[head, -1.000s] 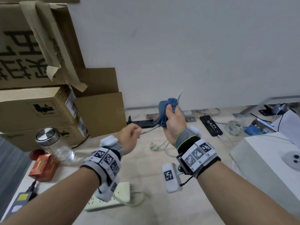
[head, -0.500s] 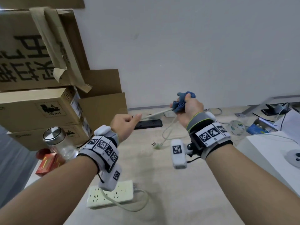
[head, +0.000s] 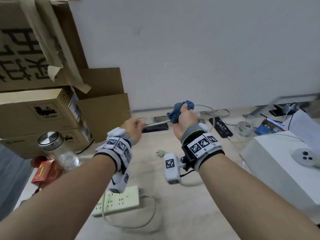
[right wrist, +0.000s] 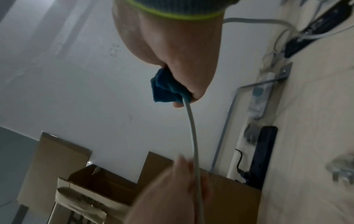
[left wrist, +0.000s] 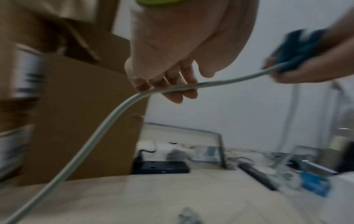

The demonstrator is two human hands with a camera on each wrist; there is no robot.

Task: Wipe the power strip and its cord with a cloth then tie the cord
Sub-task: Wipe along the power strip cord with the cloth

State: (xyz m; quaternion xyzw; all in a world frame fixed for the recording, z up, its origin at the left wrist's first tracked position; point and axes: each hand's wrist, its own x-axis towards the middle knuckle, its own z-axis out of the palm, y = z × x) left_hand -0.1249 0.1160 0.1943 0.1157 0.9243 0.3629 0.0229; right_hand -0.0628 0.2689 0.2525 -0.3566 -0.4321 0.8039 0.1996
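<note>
The white power strip [head: 119,200] lies on the table under my left forearm. Its grey cord [head: 156,123] loops off the strip's right end and rises into my left hand [head: 134,126], whose curled fingers [left wrist: 172,84] hold it. From there the cord [left wrist: 229,80] runs to my right hand [head: 185,118], which grips a blue cloth [head: 178,110] wrapped round the cord [right wrist: 192,128]. Past that fist the cord arcs right and drops behind my wrist. Its plug [head: 161,153] lies on the table between my wrists.
Stacked cardboard boxes [head: 39,108] stand at the left, with a glass jar [head: 57,149] and a red packet [head: 45,172] in front. A black power strip [head: 155,127], a phone [head: 220,127] and small clutter lie along the wall. A white box [head: 277,163] stands at the right.
My right hand with the cloth has slid along the cord back toward my left hand, then stays close to it. The plug has shifted on the table.
</note>
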